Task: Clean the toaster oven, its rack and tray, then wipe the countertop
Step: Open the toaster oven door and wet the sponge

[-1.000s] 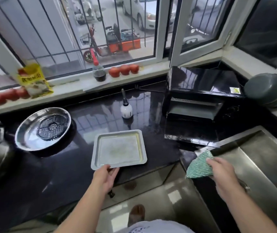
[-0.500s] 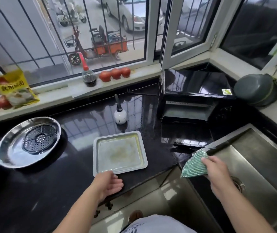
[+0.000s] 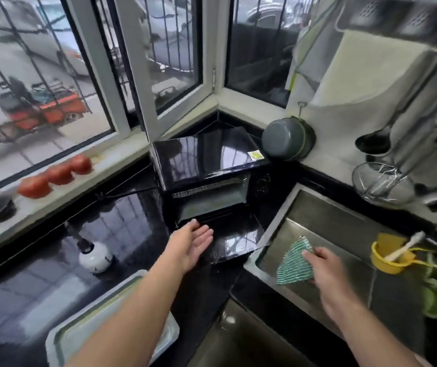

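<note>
Black glossy toaster oven (image 3: pixel 206 160): stands in the back corner of the black polished stone worktop (image 3: pixel 122 234), under the window; door (image 3: pixel 228 234) dropped open and lying flat toward the viewer, its front corner reaching over the sink edge. Interior dim; whether a rack sits inside cannot be told.

Left hand (image 3: pixel 190 243): fingers straight and spread, palm turned inward, holding nothing, over the left part of the open door; contact with the door cannot be told.

Right hand (image 3: pixel 323 266): fingers curled round a green-and-white mesh cleaning cloth (image 3: pixel 295 263), held above the stainless steel sink (image 3: pixel 318 223).

Pale rectangular metal baking tray (image 3: pixel 79 332): flat on the worktop at lower left, partly hidden by the left forearm.

White round bottle with dark nozzle (image 3: pixel 94 256): on the worktop, left of the oven.

Red tomatoes (image 3: pixel 58 173): in a row on the windowsill.

Grey-green pot (image 3: pixel 286 139): just right of the oven.

Yellow cup with a brush (image 3: pixel 389 254): at the sink's right side.
</note>
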